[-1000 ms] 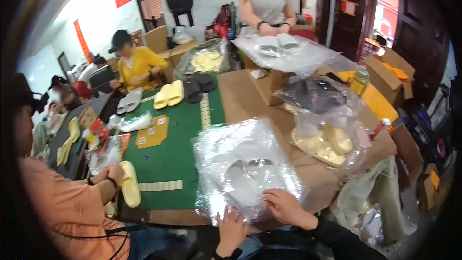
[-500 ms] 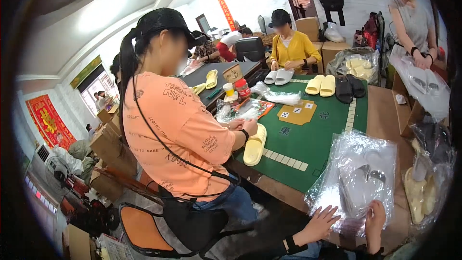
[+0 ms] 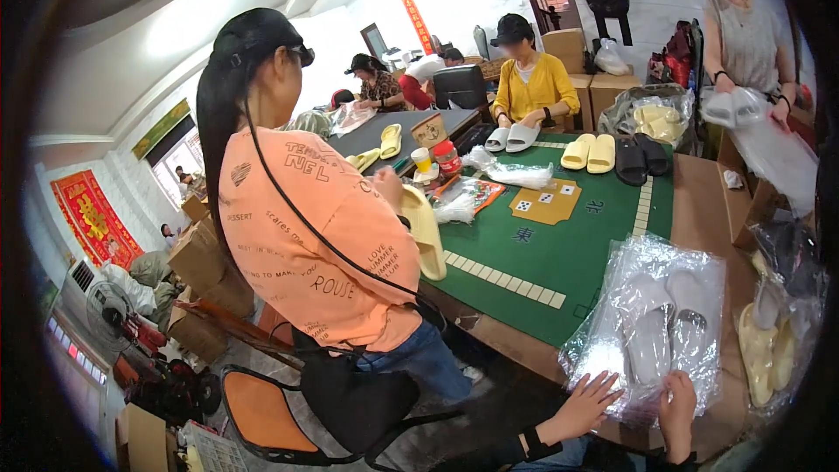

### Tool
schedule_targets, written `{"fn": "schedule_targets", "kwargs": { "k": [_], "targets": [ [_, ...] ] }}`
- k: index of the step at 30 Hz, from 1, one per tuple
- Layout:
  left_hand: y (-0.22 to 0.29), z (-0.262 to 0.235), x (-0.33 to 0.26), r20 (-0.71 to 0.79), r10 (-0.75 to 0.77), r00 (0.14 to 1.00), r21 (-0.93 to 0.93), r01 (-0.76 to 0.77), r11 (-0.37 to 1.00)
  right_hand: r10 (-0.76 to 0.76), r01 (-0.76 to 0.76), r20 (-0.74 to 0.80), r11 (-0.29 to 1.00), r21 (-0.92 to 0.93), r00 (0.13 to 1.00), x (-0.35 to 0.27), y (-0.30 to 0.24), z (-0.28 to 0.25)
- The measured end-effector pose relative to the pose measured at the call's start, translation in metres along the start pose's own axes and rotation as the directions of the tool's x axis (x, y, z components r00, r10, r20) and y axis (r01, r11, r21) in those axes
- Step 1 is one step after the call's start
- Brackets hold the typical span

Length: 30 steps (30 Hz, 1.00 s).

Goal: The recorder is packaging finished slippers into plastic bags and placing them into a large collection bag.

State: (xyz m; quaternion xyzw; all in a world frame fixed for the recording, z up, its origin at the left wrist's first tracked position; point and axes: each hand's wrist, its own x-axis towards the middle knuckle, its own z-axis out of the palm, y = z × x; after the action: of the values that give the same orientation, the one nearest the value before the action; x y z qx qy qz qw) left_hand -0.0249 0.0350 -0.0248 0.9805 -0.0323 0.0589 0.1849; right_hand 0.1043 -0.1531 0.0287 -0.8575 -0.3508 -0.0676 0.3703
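Observation:
A pair of light grey slippers (image 3: 648, 345) lies side by side in a clear plastic bag (image 3: 603, 306), on the near right part of the table. My left hand (image 3: 584, 407) rests flat with fingers spread on the bag's near left corner. My right hand (image 3: 678, 409) pinches the bag's near edge, just below the slippers. Whether the glossy plastic around it is one bag or several layers, I cannot tell. To the right of my right hand is another clear bag with pale yellow slippers (image 3: 759, 354).
A green mat (image 3: 559, 284) covers the table, with yellow slippers (image 3: 588, 154), black slippers (image 3: 641, 157) and loose plastic bags (image 3: 516, 173) on it. A co-worker in orange (image 3: 306, 236) stands at left; others work across the table. An orange-backed chair (image 3: 266, 411) stands lower left.
The grey slippers now lie more fully in view, flat under the plastic. My hands have barely moved. The co-worker in orange has lifted a yellow slipper; the one at right has shifted grey slippers leftward.

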Motion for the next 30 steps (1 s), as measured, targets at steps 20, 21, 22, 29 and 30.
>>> {"fn": "schedule_targets", "kwargs": {
  "k": [20,21,22,29,30],
  "targets": [
    [-0.002,-0.007,-0.002,0.019,-0.008,1.000,0.047,0.007,0.999,-0.074,0.142,0.252,0.953,-0.266,0.965,-0.002,-0.009,0.012],
    [0.000,-0.010,-0.001,0.028,-0.014,1.000,0.054,0.012,0.998,-0.092,0.138,0.209,0.965,-0.222,0.974,-0.001,-0.008,0.011],
    [0.001,-0.012,-0.001,0.038,-0.018,0.999,0.061,0.016,0.998,-0.106,0.136,0.165,0.975,-0.178,0.981,0.000,-0.008,0.010],
    [-0.010,0.004,0.002,0.049,0.028,0.998,0.045,-0.030,0.999,-0.057,0.055,0.020,0.994,0.090,0.998,0.007,-0.031,-0.008],
    [-0.007,-0.003,0.000,0.026,0.031,0.999,0.094,-0.033,0.995,-0.074,0.074,-0.006,0.989,0.127,0.997,0.009,-0.035,-0.009]
  ]
}}
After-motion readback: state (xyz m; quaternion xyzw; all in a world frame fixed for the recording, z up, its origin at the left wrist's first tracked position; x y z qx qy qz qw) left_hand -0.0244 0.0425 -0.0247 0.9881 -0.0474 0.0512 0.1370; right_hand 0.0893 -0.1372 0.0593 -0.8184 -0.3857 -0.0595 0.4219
